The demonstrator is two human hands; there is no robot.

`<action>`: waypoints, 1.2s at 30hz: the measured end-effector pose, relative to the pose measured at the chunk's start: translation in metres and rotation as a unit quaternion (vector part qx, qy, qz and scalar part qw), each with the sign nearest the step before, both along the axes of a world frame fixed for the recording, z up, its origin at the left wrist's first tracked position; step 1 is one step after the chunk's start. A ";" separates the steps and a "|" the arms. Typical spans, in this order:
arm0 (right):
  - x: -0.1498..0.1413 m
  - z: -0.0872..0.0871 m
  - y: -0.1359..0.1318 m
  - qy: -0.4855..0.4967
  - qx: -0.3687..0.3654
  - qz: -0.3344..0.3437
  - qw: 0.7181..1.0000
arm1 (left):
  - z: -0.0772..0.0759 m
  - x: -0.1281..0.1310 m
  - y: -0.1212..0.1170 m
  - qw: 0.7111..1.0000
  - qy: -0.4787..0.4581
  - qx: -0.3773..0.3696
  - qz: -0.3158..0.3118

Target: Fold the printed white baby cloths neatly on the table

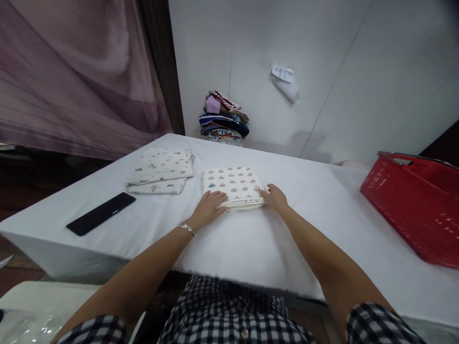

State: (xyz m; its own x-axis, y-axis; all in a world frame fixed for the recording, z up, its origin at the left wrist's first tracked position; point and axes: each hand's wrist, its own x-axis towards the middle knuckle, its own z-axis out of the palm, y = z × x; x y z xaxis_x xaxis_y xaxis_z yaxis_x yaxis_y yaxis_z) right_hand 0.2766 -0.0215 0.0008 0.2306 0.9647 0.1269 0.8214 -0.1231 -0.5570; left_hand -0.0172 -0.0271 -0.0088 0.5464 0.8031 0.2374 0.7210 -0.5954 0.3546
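Note:
A white cloth (233,179) with rows of small grey motifs lies folded into a rectangle on the white-covered table. My left hand (209,208) rests on its near left corner, fingers stretched over the top and thumb along the front edge. At the near right corner, my right hand (275,196) touches the side edge with its fingers apart. Layered folds show along the cloth's front. Further left lies another folded white cloth (163,167) with a grey plant-like print, its layers slightly uneven.
A black phone-like slab (101,214) lies on the table's left part. The red plastic basket (421,209) stands at the right. Behind the table's far edge rises a stack of folded fabrics (224,119) against the white wall. A pinkish curtain (72,62) hangs at the left.

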 end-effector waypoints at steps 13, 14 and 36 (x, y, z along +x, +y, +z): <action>-0.021 -0.010 -0.023 -0.236 0.125 0.271 0.925 | 0.002 0.022 -0.006 0.996 -0.029 0.077 0.017; -0.020 -0.010 -0.021 -0.239 0.124 0.274 0.923 | 0.001 0.022 -0.007 0.996 -0.028 0.080 0.021; -0.011 -0.025 -0.009 -0.207 0.211 0.301 0.906 | -0.007 0.042 -0.012 0.993 -0.013 0.113 0.036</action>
